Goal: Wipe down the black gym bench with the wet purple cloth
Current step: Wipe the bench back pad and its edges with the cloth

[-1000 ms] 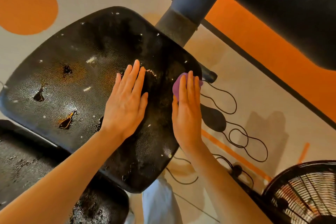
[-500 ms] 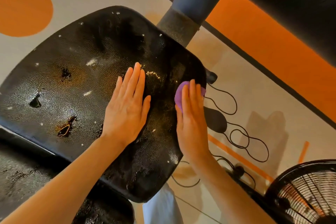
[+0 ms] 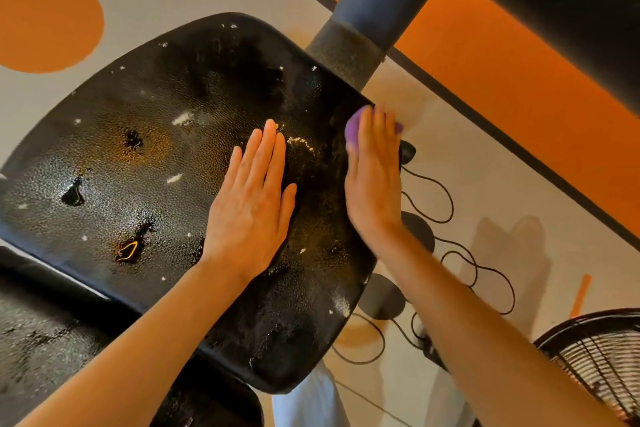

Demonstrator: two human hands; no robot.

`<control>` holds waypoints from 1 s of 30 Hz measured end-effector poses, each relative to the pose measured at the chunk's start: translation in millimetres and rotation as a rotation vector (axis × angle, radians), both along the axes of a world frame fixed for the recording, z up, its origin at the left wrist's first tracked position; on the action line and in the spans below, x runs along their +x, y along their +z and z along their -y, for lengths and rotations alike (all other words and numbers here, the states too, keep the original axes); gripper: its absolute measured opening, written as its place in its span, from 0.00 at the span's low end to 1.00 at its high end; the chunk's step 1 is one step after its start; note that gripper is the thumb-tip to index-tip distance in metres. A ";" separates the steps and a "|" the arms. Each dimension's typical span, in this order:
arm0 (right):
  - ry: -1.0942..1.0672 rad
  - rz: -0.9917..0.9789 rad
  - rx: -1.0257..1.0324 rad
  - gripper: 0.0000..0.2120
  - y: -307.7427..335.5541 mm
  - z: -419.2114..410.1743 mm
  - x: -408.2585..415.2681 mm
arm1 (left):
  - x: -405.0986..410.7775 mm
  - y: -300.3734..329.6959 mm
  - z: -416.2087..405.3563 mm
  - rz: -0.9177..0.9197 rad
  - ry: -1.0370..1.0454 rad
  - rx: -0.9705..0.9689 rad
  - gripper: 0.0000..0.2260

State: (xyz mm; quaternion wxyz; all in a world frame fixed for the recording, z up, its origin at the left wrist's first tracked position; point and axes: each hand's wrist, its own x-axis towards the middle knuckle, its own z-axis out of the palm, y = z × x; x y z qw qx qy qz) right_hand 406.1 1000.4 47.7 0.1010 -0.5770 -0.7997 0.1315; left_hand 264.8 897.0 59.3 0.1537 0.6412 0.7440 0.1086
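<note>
Black gym bench (image 3: 145, 163): cracked, wet, flecked white. My left hand (image 3: 251, 204): flat on the pad, fingers straight and together, palm down. My right hand (image 3: 374, 177): fingers straight, pressing the purple cloth (image 3: 354, 130) beneath its fingertips at the pad's right edge. Fan (image 3: 599, 367): beyond my right forearm.

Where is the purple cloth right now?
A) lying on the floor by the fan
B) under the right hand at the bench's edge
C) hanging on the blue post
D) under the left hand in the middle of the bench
B: the purple cloth peeks out from under the flat right hand at the right edge of the black bench.
</note>
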 end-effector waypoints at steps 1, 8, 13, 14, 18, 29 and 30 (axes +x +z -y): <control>-0.058 0.015 0.005 0.25 -0.5 -24.5 -8.9 | -0.1 0.0 -0.4 -0.002 -0.001 0.002 0.28; 0.082 -0.045 -0.037 0.29 2.5 63.0 6.0 | 2.4 -1.1 2.3 -0.036 0.014 0.036 0.28; -0.109 -0.016 -0.011 0.25 -0.4 -39.8 -25.6 | 1.8 -1.5 -0.4 -0.056 0.007 0.034 0.28; -0.119 -0.027 0.005 0.25 -1.7 -30.9 -29.5 | 1.3 -3.3 0.0 -0.062 0.010 0.036 0.28; 0.105 -0.098 -0.036 0.29 2.7 71.2 -5.0 | 1.7 -5.2 3.5 -0.054 0.018 0.026 0.28; 0.156 -0.082 -0.052 0.31 5.5 62.4 -9.6 | -37.7 3.7 12.9 0.026 0.229 0.042 0.31; 0.176 -0.078 -0.048 0.31 6.0 47.2 -9.6 | -40.0 4.3 13.6 0.022 0.249 0.044 0.31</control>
